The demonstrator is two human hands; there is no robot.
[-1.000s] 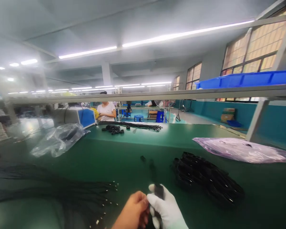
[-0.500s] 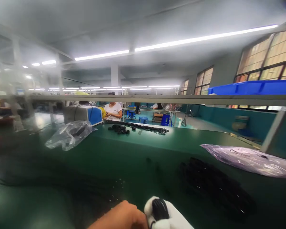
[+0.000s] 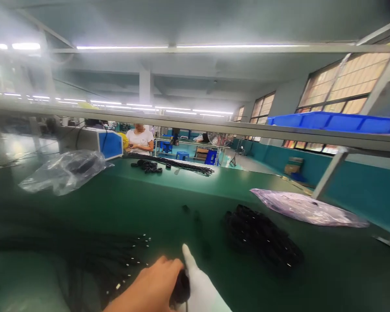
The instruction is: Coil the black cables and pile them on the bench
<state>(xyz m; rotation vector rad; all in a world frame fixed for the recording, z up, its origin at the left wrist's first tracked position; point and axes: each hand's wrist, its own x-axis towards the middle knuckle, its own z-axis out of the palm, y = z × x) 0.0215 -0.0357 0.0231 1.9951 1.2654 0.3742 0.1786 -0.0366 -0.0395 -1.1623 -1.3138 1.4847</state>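
Observation:
At the bottom centre my bare left hand closes round one side of a small black cable coil. My right hand, in a white glove, presses against the coil's other side with its index finger pointing up and away. The lower parts of the coil and of both hands are hidden or out of frame. Left of my left hand, loose black cables with small pale ends spread over the green table. A heap of coiled black cables lies to the right of my hands.
A clear plastic bag lies at the left by a blue-and-white machine. Further black cables lie at the back. A pinkish plastic bag is at the right, below a shelf with a blue tray. Across the table is a person.
The camera view has turned right and tilted down. My gloved right hand was curled round the coil; its index finger is now extended, and my left hand has come onto the coil.

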